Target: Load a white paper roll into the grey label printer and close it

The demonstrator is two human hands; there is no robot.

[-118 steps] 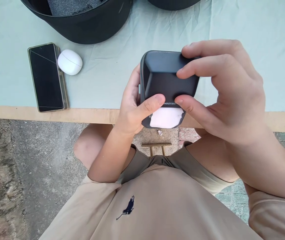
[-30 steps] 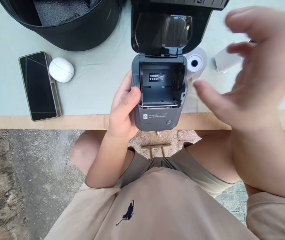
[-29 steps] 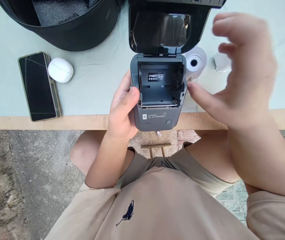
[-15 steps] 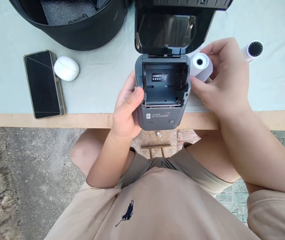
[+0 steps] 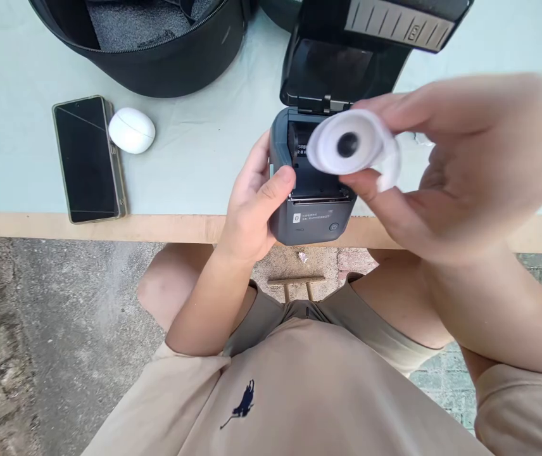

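The fingers of your right hand point(image 5: 465, 168) were clamped on a white paper roll point(image 5: 370, 142) with a dark round core point(image 5: 347, 144), the thumb below and the others above. The roll was in front of the uncovered cavity of a dark grey, box-shaped plastic device point(image 5: 316, 221), a loose end curling to the right. It looked light, smooth and easily crumpled or unwound, so a gentle pinch on its outer curve suited it. Your left hand point(image 5: 254, 212) was wrapped around the device's left side, where the stiff shell probably took a firm hold; the raised black plastic lid point(image 5: 332, 69) seemed weaker at its hinge. The device overlapped the bare wooden front edge point(image 5: 109, 228) in your view, so a slip risked the concrete ground point(image 5: 85, 304). Leftward, pale green cloth point(image 5: 185, 171) stretched to a black-screened phone point(image 5: 88, 158); behind stood a black zippered case point(image 5: 176, 69).
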